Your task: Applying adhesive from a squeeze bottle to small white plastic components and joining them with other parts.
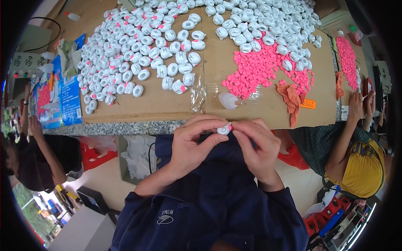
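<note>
Just in front of the table edge, my left hand [188,142] pinches a small white hollow plastic part [223,130] between thumb and fingertips. My right hand [260,144] is closed at the part's right side, with fingertips on a small pink piece [230,126] that touches it. Beyond my hands lies a heap of bright pink pieces [247,71]. White parts [272,19] are piled behind and partly over them. Another spread of white parts [144,75], many showing pink bits, covers the left side. A small translucent bottle [228,101] with a narrow tip lies near the pink heap.
Cardboard [146,109] covers the table, whose speckled stone edge [125,128] runs before me. A crumpled orange cloth [289,100] lies at the right. Below stands a bin with white plastic bags [139,157]. One person [46,154] sits left, another [356,163] right.
</note>
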A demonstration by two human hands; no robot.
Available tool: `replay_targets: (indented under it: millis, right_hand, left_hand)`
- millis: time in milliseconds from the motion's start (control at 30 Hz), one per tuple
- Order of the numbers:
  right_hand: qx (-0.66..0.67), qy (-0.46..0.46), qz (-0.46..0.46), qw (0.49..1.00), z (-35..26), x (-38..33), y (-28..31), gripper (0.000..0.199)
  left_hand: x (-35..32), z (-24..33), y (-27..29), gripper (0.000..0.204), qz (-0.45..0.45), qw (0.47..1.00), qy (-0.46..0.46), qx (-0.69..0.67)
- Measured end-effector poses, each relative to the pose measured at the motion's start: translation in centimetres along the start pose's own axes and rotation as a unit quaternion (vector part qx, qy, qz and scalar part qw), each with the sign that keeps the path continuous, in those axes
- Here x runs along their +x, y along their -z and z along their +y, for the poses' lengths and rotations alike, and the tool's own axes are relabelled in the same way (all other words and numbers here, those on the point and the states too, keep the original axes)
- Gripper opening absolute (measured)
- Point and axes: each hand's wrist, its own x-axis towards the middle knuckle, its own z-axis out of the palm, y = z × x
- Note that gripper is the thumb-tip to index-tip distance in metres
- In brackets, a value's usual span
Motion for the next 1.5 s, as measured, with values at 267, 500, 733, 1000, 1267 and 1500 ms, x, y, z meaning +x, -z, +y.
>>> replay_targets:
  millis: [267,500,733,1000,1267,1500]
  right_hand:
    - [0.069,-0.009,-0.031,0.997,1.7,0.4,0.0,0.012]
    - [0.097,-0.015,0.010,0.995,1.8,0.1,-1.0,0.010]
    - [0.181,-0.054,0.041,0.981,2.6,0.1,-0.8,0.015]
    - [0.028,-0.012,0.074,0.997,2.3,2.1,-1.9,0.034]
    - [-0.029,0.044,0.053,0.997,3.0,2.1,-2.3,0.037]
    - [0.218,0.042,0.031,0.974,3.8,0.4,-0.9,0.043]
  left_hand:
    - [0.3,0.2,0.1,0.024,-0.039,0.998,0.004,0.050]
    - [0.4,0.3,0.2,0.025,-0.030,0.997,-0.013,0.071]
    - [2.2,3.1,2.3,0.021,0.017,0.975,-0.058,0.212]
    - [10.4,4.3,5.7,0.021,0.152,0.819,-0.223,0.507]
    - [18.5,5.0,6.9,0.026,-0.153,0.705,-0.265,0.639]
    - [12.5,7.4,4.2,0.025,-0.076,0.887,-0.162,0.426]
